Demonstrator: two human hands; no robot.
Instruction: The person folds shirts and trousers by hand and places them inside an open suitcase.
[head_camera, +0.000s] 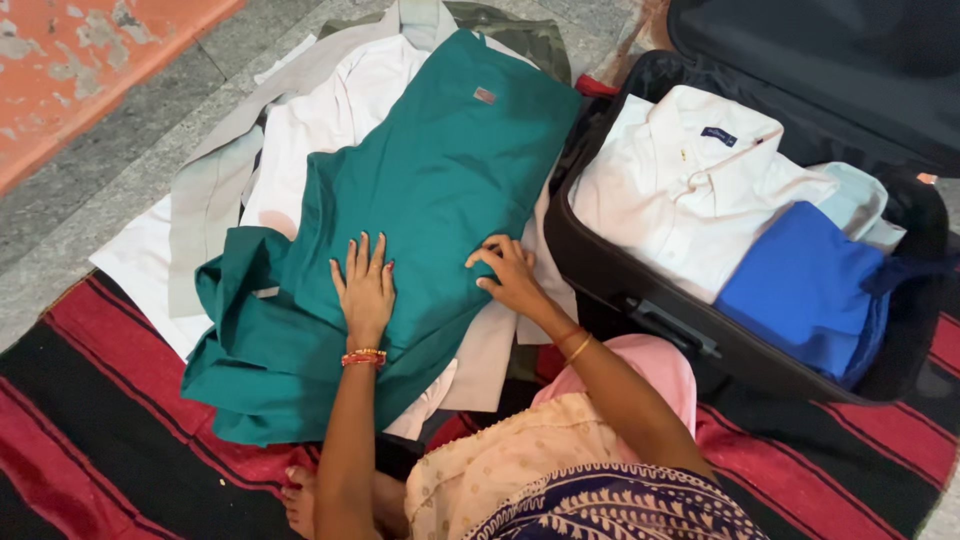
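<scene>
— Which step? Folding: left hand (364, 290) spread flat on the teal cotton garment (400, 220), atop pale shirts (330, 110) on the striped floor mat (90, 440).

— Next? Right hand (510, 275) pinches its edge; likely a fold toward the open black suitcase (620, 275).

Two hands on a teal garment beside an open suitcase

The left hand (365, 290) lies flat, fingers spread, on the teal garment (420, 200), while the right hand (508, 275) pinches its right edge. The garment tops a pile of white and beige shirts (300, 130) on a red-and-black striped blanket (90, 440). To the right, the black suitcase (610, 270) holds a folded white shirt (680, 185) and a blue cloth (800, 290).
</scene>
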